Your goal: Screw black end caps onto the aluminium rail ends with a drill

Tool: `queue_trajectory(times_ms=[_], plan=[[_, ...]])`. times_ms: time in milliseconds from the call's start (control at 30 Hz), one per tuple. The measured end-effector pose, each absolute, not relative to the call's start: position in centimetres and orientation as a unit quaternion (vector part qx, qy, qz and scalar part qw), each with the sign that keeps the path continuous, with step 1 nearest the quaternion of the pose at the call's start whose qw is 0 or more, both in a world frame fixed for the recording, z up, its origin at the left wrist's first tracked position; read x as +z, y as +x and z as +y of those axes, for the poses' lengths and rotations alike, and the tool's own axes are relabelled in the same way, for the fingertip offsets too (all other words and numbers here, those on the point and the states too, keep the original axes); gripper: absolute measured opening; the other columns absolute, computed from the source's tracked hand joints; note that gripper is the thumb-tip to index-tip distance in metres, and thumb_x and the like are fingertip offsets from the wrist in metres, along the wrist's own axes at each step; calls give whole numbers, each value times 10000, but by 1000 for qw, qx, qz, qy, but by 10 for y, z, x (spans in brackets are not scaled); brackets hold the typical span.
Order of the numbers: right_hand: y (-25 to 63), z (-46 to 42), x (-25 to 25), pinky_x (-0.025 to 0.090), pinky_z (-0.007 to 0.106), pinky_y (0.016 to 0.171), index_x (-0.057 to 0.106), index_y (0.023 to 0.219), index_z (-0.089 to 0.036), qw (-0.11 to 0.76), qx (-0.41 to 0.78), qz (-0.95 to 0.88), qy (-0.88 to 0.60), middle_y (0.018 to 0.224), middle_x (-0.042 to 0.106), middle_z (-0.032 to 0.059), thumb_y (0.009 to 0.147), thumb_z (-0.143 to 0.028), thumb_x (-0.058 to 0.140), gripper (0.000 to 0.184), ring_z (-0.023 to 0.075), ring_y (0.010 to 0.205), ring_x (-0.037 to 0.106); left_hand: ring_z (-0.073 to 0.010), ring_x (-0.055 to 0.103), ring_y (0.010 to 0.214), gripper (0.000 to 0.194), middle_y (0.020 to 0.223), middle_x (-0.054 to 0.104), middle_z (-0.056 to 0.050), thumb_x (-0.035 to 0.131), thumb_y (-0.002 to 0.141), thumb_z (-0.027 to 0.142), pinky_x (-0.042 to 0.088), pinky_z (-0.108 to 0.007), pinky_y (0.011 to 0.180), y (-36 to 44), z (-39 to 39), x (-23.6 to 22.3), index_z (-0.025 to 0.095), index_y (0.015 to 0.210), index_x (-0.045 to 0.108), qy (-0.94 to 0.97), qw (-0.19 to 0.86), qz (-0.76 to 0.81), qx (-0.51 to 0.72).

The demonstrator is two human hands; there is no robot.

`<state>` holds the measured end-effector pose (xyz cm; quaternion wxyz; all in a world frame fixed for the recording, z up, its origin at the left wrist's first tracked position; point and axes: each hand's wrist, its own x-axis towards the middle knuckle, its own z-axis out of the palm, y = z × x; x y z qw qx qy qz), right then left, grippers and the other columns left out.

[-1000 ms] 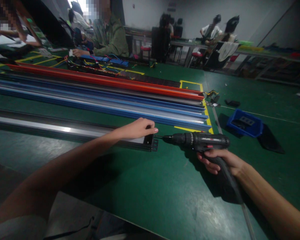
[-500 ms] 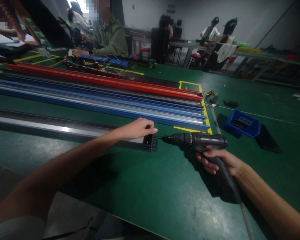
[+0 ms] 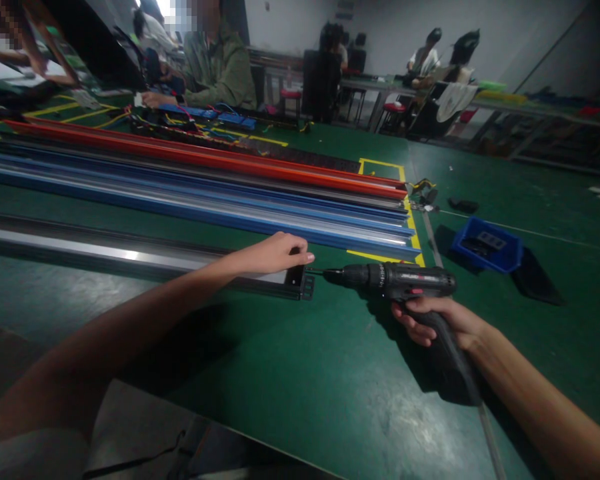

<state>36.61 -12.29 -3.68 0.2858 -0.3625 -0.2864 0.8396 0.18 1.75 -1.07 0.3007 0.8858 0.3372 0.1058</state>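
My right hand [image 3: 443,317] is wrapped round the handle of a black power drill [image 3: 413,280], held level with its bit pointing left. The tip of the bit meets the right end of a long black metal profile [image 3: 130,255] with a pale strip along its channel. A black end cap [image 3: 307,288] with small slots sits at that end. Closed over this end, my left hand [image 3: 280,253] grips the profile beside the cap, thumb toward the bit. Its fingertips are partly hidden behind the profile's edge.
Behind lie several long blue profiles [image 3: 280,223] and orange-red profiles [image 3: 255,159], inside yellow tape lines. A blue bin [image 3: 487,245] with small parts stands at right, near a dark flat piece [image 3: 537,280]. Wiring [image 3: 423,190] lies beyond. A co-worker [image 3: 220,70] sits across the green table.
Both hands, the drill and the profile hold nearly the same positions. The view has shifted very slightly.
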Motion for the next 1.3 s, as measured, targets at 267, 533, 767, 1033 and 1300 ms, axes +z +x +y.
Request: queue_trajectory(times_ms=[267,533,767,1033,1300], plan=[[364,-124,-36,529,192,491,750,1003,-57,288,842,-302,-343,809,687,78,903,-245,682,223,51,469,525,-108,453,614,451,645,531,28,497,971,542,272,-255,597,2,17,-9,162,745,584,888,296,335,107],[364,-122,-36,533,184,499,751,951,-46,282,838,-323,-338,828,692,89,896,-216,656,203,44,479,507,-109,457,612,453,646,532,27,498,971,546,267,-255,592,2,18,-12,163,749,594,888,297,335,109],[364,-123,-36,523,184,473,748,908,-59,290,835,-308,-353,751,659,50,877,-214,692,168,33,441,473,-109,464,613,453,656,543,23,496,967,539,277,-255,597,2,17,-9,159,739,588,887,302,330,113],[364,-123,-36,522,180,466,748,899,-54,292,834,-302,-357,735,650,44,864,-204,704,160,32,436,469,-109,457,611,477,654,534,25,487,966,572,281,-255,593,2,18,-10,162,743,588,887,307,328,112],[362,-123,-36,514,177,467,749,978,-54,292,834,-300,-359,762,659,58,867,-216,690,205,38,441,476,-114,465,614,463,664,548,18,491,964,558,282,-255,590,2,17,-9,162,746,594,886,308,329,110]])
